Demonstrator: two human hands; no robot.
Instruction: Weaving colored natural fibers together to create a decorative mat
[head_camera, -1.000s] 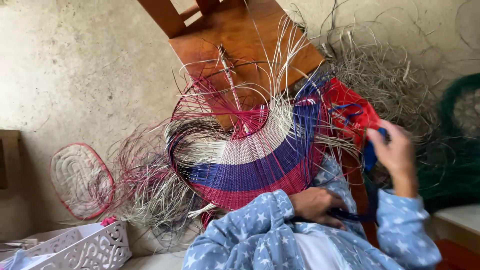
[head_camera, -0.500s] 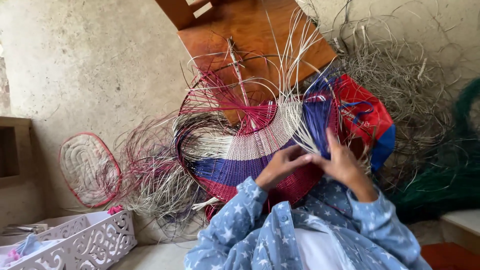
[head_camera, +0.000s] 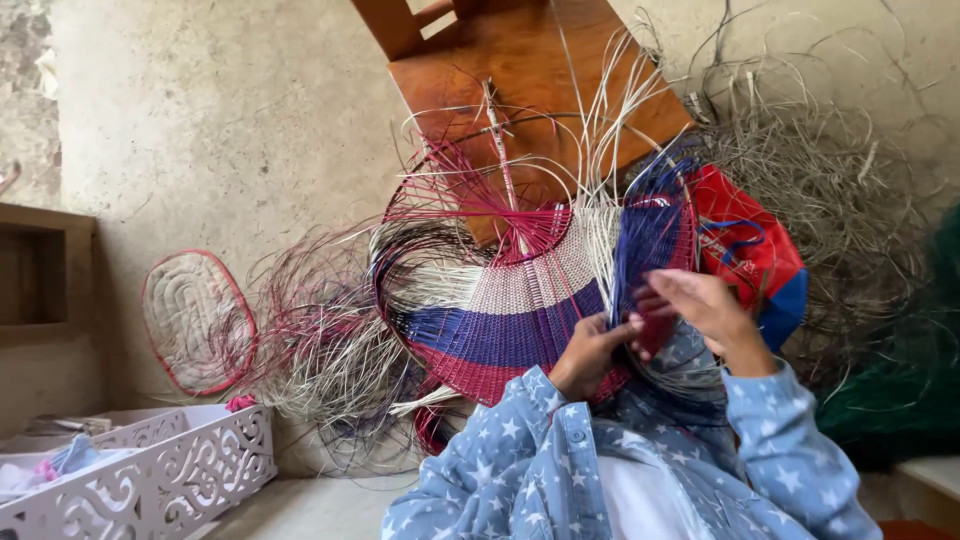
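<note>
Both hands raised at the lower right edge of a half-woven fan (head_camera: 520, 310), banded white, blue and red, sitting at centre frame. Left hand (head_camera: 592, 352) at about 5 o'clock from the fan's red hub, fingers curled shut on the rim, thumb tip out toward the other hand. Right hand (head_camera: 705, 308) just beside it at 3 o'clock, fingers loosely bent over the blue strands (head_camera: 650, 235) that stand up from the weave (whether actually pinching any, cannot tell; grip seems only half closed). Loose pale strands fanning upward toward 12 o'clock, across a brown wooden board (head_camera: 530, 70) leaning on the wall. Red and blue bag (head_camera: 750, 250) behind the right hand, touching the fan's right side. Tangle of grey fibre (head_camera: 840, 190) at 2 o'clock, a second bundle (head_camera: 320, 350) at 9 o'clock. Oval mat (head_camera: 195, 320) with red rim propped against the wall, farther out at 9 o'clock. White fretwork basket (head_camera: 190, 465) down at 8 o'clock. Blue star-print sleeves (head_camera: 520, 460) at the bottom.
</note>
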